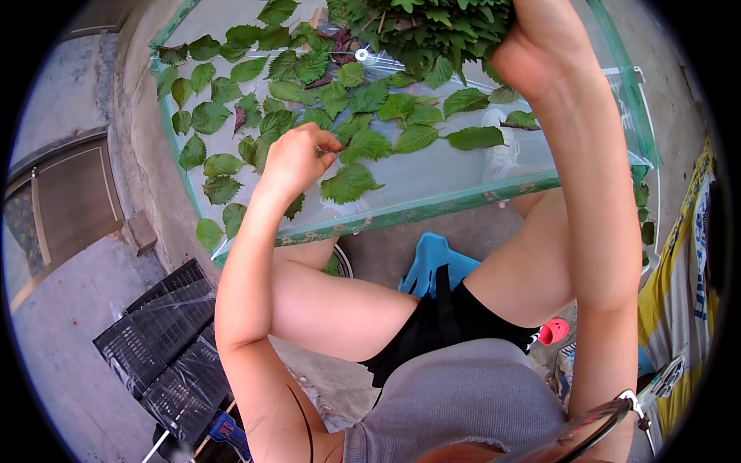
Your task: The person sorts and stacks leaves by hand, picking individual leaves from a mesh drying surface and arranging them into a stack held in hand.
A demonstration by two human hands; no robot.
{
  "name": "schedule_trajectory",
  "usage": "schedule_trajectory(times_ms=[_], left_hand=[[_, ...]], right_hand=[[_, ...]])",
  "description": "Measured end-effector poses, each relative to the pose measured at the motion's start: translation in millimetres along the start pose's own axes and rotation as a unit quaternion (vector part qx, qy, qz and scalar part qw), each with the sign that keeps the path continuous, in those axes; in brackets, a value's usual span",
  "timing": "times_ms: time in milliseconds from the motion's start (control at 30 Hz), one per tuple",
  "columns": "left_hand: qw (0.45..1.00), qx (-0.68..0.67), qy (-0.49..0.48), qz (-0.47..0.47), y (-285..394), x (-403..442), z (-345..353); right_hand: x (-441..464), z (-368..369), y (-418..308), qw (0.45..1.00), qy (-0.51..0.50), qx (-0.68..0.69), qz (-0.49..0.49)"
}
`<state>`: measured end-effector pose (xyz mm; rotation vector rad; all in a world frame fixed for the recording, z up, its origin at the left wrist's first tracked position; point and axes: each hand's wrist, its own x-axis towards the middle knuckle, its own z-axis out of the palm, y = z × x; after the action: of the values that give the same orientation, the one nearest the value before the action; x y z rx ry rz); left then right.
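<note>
My left hand (302,158) is over the mesh tray, thumb and fingertips pinched together at the stem of a green perilla leaf (367,146). That leaf points to the right, close to the mesh surface. At the top, my right hand (540,50) grips a thick stacked bunch of perilla leaves (432,31); its fingers are mostly hidden behind the bunch. Several single leaves lie spread over the white mesh (432,174), many overlapping toward the upper middle. A few show purple undersides, such as a small purple leaf (240,117) on the left.
Green fabric trim (401,214) edges the mesh just above my thighs. A blue plastic stool (432,255) is between my legs. Black plastic crates (166,332) stand at lower left, and a yellow and white sack (683,285) hangs at right. A pink shoe (553,332) shows below.
</note>
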<state>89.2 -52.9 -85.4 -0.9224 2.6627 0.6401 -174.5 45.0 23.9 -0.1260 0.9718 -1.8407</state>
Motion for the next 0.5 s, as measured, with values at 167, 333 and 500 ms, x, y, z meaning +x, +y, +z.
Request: schedule_trajectory(times_ms=[167, 333, 500], left_hand=[[0.999, -0.006, -0.018, 0.038, -0.3, 0.0, 1.3], [0.999, -0.021, -0.006, 0.037, -3.9, 1.0, 0.6], [0.999, -0.034, -0.001, -0.007, 0.3, 1.4, -10.0]], right_hand=[[-4.8, -3.6, -4.8, 0.996, -0.066, 0.046, 0.03], [7.2, -6.4, -0.8, 0.999, -0.036, 0.024, 0.031], [6.9, -6.4, -0.6, 0.998, -0.028, 0.032, 0.039]])
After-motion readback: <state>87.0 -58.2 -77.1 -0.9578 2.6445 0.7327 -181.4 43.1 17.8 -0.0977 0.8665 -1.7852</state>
